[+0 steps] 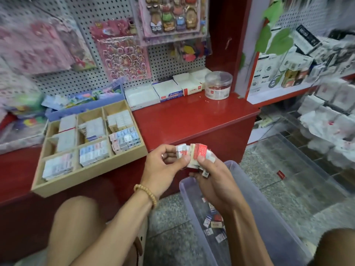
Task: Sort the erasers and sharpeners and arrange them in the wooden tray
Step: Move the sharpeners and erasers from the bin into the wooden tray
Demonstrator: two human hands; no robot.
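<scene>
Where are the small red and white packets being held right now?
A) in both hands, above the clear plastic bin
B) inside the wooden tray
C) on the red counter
A: both the left hand and right hand grip the packets over the bin.

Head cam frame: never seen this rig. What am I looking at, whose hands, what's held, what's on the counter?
There is no robot here. One wide-angle camera sits on a person's head, looking forward and down, so the arms entering from below are the wearer's own. The left hand, with a bead bracelet on its wrist, and the right hand together hold a small bunch of wrapped erasers above a clear plastic bin with more loose pieces inside. On the red counter a wooden tray has compartments already filled with rows of small packs. Behind it stand white boxes and a round clear tub.
</scene>
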